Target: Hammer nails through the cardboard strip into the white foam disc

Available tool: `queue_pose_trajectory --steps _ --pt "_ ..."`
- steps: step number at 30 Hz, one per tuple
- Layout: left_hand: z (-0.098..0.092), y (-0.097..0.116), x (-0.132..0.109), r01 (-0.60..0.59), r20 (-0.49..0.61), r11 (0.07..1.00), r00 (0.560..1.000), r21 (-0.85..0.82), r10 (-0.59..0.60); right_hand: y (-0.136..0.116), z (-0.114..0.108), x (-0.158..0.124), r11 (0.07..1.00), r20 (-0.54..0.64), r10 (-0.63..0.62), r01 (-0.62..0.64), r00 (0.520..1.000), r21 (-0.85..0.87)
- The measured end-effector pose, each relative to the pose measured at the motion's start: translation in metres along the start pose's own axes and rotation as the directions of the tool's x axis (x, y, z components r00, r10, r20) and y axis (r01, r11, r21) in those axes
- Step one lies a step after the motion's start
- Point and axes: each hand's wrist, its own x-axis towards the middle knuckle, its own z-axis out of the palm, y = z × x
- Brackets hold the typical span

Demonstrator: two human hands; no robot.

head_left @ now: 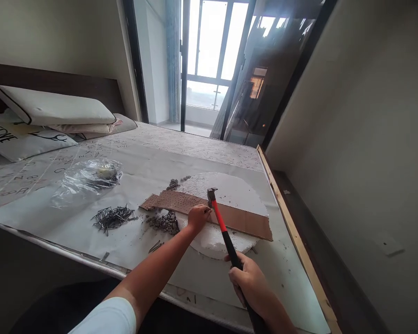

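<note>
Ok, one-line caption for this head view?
Right hand holds red-and-black claw hammer over perforated brown board where left hand pinches something small.

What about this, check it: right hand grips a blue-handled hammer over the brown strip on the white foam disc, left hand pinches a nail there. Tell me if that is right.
Wrong in one respect: the head view shows the hammer has a red and black handle, not blue. The rest stands: the right hand grips it over the brown strip on the white foam disc, and the left hand pinches there.
</note>
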Motion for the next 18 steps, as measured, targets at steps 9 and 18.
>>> queue_pose_trajectory --steps 9,18 --pt "0.001 0.000 0.000 -0.007 0.009 1.000 1.000 0.004 0.006 -0.007 -0.001 -0.007 0.999 0.009 -0.005 0.004 1.000 0.039" --pt "0.002 -0.001 -0.003 -0.015 0.026 0.997 1.000 0.075 0.014 0.002 0.003 0.003 0.999 0.011 0.008 -0.007 1.000 -0.042"
